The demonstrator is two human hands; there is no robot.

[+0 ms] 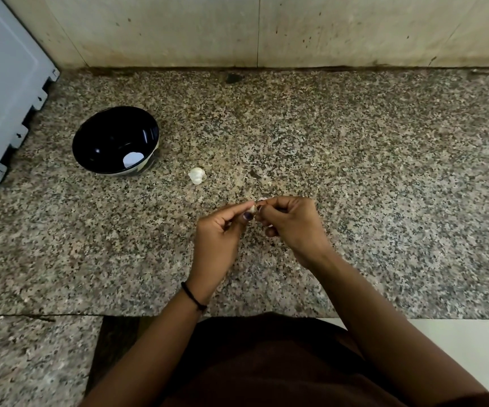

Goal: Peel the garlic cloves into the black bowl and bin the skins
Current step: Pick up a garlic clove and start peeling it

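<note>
Both grips are clamped on one garlic clove (252,209). The left grip (219,236) pinches it between thumb and fingertips to steady it. The right grip (293,224) pinches its near end, likely picking skin off. The clove is held over the worktop (355,171), so skins should drop in front of the person. Another garlic piece (197,175) lies between the hands and the black bowl (108,133), touching neither. The bowl holds a pale piece (132,158), probably a peeled clove. A white appliance (5,83) crowds the bowl's left and the wall (237,30) closes the back. There is open granite to the right. No bin in view.
</note>
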